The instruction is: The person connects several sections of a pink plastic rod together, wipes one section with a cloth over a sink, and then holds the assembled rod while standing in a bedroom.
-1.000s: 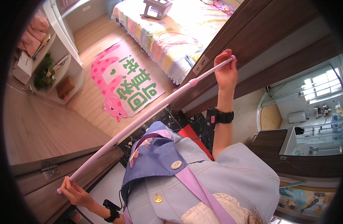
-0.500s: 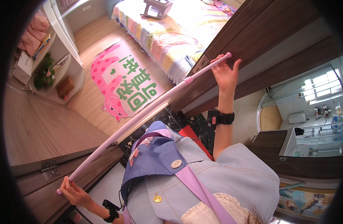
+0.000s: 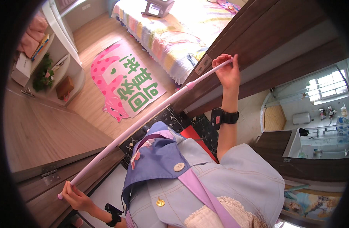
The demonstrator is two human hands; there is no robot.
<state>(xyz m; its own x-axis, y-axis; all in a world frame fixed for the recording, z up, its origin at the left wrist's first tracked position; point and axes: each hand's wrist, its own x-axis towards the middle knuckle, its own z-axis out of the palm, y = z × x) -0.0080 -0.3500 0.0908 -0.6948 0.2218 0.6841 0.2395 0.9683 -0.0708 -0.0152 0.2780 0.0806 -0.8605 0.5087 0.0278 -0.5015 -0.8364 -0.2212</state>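
A long pink telescopic tension rod (image 3: 142,121) slants across the doorway, from low on the left to higher on the right. At its lower end, my left hand (image 3: 76,197) is closed on the rod, its fingers pinching just short of the round end cap. My right hand (image 3: 228,74) is raised by the dark door frame (image 3: 245,32), with fingers and thumb closed around the rod's thinner section near its far end. A collar (image 3: 190,85) joins the thick and thin sections. The right end cap is mostly hidden by my fingers.
Beyond the doorway are a pink mat (image 3: 121,81) with green lettering and a bed (image 3: 163,41) holding a small stool (image 3: 158,8). A wooden door (image 3: 53,129) and shelves (image 3: 70,72) stand left. A bathroom mirror (image 3: 311,106) and cabinet (image 3: 273,146) are right.
My right hand's fingers and thumb have closed around the rod's right end, where the hand was more open before. The rod and my left hand have hardly moved.
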